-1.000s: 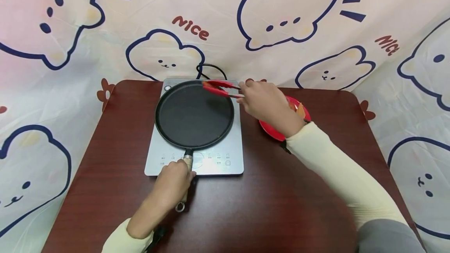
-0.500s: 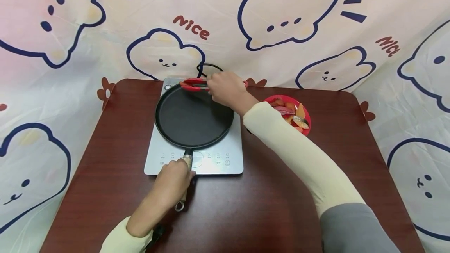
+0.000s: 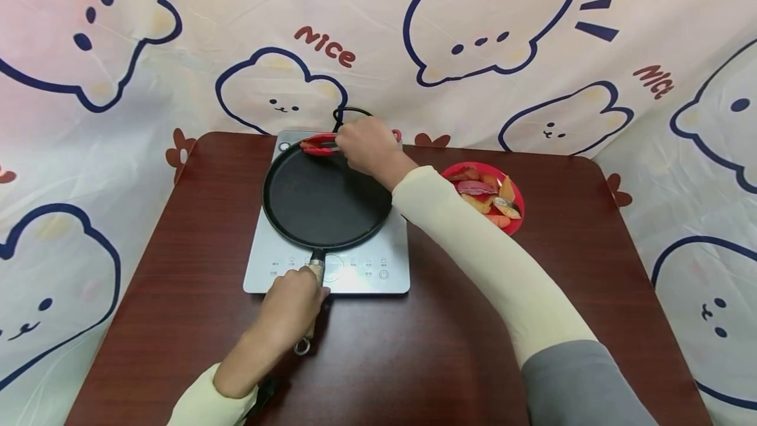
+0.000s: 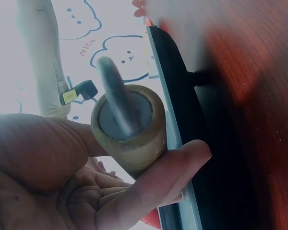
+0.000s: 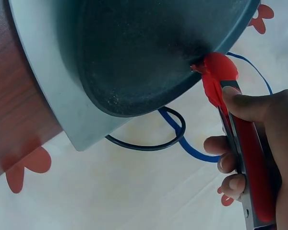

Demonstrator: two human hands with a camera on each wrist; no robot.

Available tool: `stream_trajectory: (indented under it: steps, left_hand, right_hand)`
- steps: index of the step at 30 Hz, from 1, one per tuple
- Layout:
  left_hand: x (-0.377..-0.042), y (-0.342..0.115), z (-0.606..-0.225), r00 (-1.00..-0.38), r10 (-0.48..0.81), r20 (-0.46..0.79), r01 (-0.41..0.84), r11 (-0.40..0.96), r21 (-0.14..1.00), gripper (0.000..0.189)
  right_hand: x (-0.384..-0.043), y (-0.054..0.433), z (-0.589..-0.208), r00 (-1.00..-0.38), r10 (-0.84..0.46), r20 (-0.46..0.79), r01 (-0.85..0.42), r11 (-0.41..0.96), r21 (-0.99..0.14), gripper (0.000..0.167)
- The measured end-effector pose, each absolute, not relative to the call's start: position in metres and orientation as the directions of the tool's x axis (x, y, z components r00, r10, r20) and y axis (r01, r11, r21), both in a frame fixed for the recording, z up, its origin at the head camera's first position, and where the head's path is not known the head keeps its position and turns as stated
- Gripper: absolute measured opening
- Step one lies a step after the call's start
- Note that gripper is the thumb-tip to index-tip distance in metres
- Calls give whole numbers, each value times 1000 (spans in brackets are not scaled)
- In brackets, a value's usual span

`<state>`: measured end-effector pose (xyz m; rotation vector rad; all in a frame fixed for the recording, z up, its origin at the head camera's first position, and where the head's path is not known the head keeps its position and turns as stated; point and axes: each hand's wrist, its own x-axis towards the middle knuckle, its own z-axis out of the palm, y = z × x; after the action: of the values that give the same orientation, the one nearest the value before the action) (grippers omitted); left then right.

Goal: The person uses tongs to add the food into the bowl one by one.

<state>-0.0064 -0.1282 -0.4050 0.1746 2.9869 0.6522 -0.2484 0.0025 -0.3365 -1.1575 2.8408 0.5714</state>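
Observation:
A black flat pan [image 3: 327,199] sits on a silver induction cooker [image 3: 397,261]. My left hand [image 3: 290,311] grips the pan's wooden handle [image 4: 129,127] at the cooker's near edge. My right hand [image 3: 368,144] holds red tongs [image 3: 318,144] at the pan's far rim, tips pointing left. In the right wrist view the red tong tip [image 5: 218,72] touches the pan's rim [image 5: 182,79], and my fingers [image 5: 245,103] curl round the tongs. Nothing shows between the tong tips.
A red plate [image 3: 513,225] with pieces of food [image 3: 485,194] stands right of the cooker on the dark wooden table [image 3: 414,360]. A black cable [image 3: 351,112] loops behind the cooker. A cartoon-print cloth [image 3: 473,38] hangs behind and beside the table.
My right hand has carried the tongs from near the plate leftward to the pan's far rim, uncovering the plate. The left hand has kept still on the handle.

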Motion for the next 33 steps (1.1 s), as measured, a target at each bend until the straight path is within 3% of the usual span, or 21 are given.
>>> stream_trajectory:
  steps: [7,24,33]
  left_hand:
    - [-8,-126,-405,-989,134,-59,98,902,421,26]
    - [-7,-129,-402,-989,130,-65,90,899,430,25]
    - [-7,-128,-403,-990,122,-69,82,904,419,25]
  right_hand:
    - [-249,-1,-334,-719,-672,-175,-680,629,377,25]
    - [-247,10,-338,-731,-663,-160,-676,674,298,32]
    - [-224,38,-324,-819,-560,-126,-573,810,122,72]
